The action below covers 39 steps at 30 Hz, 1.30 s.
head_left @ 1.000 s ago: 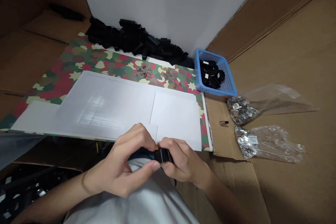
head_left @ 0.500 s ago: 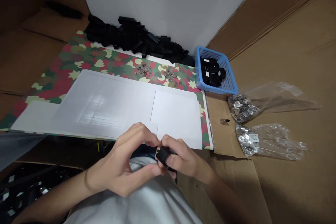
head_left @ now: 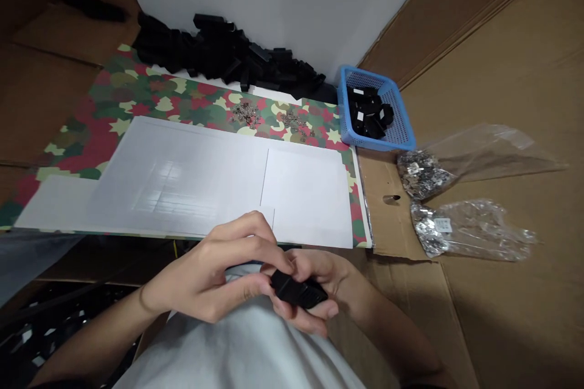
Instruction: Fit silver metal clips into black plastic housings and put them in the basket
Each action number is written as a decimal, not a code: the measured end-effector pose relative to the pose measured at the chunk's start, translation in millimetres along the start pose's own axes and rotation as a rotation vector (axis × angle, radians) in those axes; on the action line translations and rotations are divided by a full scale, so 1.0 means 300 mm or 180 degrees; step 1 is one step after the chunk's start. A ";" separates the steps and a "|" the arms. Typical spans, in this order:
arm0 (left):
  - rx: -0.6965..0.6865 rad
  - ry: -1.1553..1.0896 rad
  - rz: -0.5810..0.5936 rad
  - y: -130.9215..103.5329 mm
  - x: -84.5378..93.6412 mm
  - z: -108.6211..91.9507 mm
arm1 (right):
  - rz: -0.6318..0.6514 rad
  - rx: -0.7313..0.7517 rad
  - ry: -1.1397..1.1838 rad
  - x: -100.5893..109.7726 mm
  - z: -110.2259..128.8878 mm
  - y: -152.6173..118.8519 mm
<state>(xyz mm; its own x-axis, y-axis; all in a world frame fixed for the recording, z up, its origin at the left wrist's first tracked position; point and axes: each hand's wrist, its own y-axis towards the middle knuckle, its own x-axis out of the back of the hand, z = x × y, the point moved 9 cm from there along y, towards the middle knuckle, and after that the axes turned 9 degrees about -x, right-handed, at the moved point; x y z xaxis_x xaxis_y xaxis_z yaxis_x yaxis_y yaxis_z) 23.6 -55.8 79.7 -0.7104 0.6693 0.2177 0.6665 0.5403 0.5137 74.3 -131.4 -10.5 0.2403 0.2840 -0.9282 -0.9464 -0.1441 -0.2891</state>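
A small black plastic part (head_left: 298, 290), oblong with a ridged end, lies across the fingers of my right hand (head_left: 323, 273). Those fingers curl under and round it, in front of my body and just off the table's near edge. My left hand (head_left: 232, 264) reaches in from the left. Its thumb and fingertips close on the left end of the same part. What sits under the left fingertips is hidden.
Black plastic parts (head_left: 219, 51) are heaped along the wall. Two piles of small metal pieces (head_left: 246, 114) lie on the patterned cover behind white sheets (head_left: 205, 173). At right stand a blue basket (head_left: 376, 144) of black parts and two clear bags (head_left: 431, 173) of metal pieces.
The black part has turned from end-on to lying lengthwise in my right hand, whose palm has rolled upward. My left fingertips have come down onto its left end.
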 end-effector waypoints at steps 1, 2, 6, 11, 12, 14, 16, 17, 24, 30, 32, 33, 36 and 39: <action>-0.0002 -0.0040 -0.0007 0.002 0.000 0.000 | 0.0024 0.0044 0.0014 -0.002 0.003 -0.002; -0.0003 -0.0070 -0.0018 0.004 0.000 0.000 | 0.0047 0.0102 0.0026 -0.005 0.008 -0.004; 0.0019 -0.0159 -0.0054 0.005 -0.002 0.005 | 0.0122 0.0171 0.0013 -0.024 0.020 -0.009; 0.0011 -0.0235 -0.0194 -0.002 0.009 0.017 | 0.0092 0.0414 -0.0219 -0.025 0.050 -0.028; 0.0042 -0.0214 -0.0295 -0.007 0.018 0.025 | -0.0082 0.0616 -0.0327 -0.010 0.069 -0.043; 0.0118 -0.0067 -0.0504 -0.021 0.037 0.044 | -0.0628 0.1074 -0.0670 0.025 0.111 -0.089; 0.0122 0.0252 -0.0672 -0.036 0.049 0.057 | -0.1237 0.1432 -0.1074 0.046 0.145 -0.145; 0.0068 0.0444 -0.0761 -0.042 0.054 0.057 | -0.1476 0.1511 -0.1236 0.050 0.155 -0.166; -0.0247 0.0699 -0.1242 -0.063 0.056 0.033 | -0.1922 0.1371 -0.1414 0.037 0.172 -0.187; 0.0552 0.0795 -0.1160 -0.066 0.105 0.134 | -0.3049 0.2290 -0.1545 0.130 0.274 -0.337; 0.0856 0.1411 -0.0711 -0.057 0.081 0.182 | -0.3670 0.2805 -0.1543 0.192 0.304 -0.409; 0.1001 0.1750 -0.0422 -0.054 0.058 0.207 | -0.3915 0.2972 -0.1555 0.224 0.311 -0.429; 0.1338 0.2505 0.0334 -0.058 -0.024 0.271 | -0.4440 0.3106 -0.1652 0.313 0.313 -0.435; 0.1495 0.2765 0.0542 -0.071 -0.073 0.294 | -0.5051 0.2912 -0.1994 0.356 0.304 -0.422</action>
<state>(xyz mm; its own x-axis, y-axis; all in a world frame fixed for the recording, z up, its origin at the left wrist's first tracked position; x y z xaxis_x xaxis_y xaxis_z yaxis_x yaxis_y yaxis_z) 44.8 -36.9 -9.3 -0.3911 0.2532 0.8849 0.6634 0.7440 0.0803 200.2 3.6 -51.5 0.9563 -0.0866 0.2792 0.1643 0.9492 -0.2684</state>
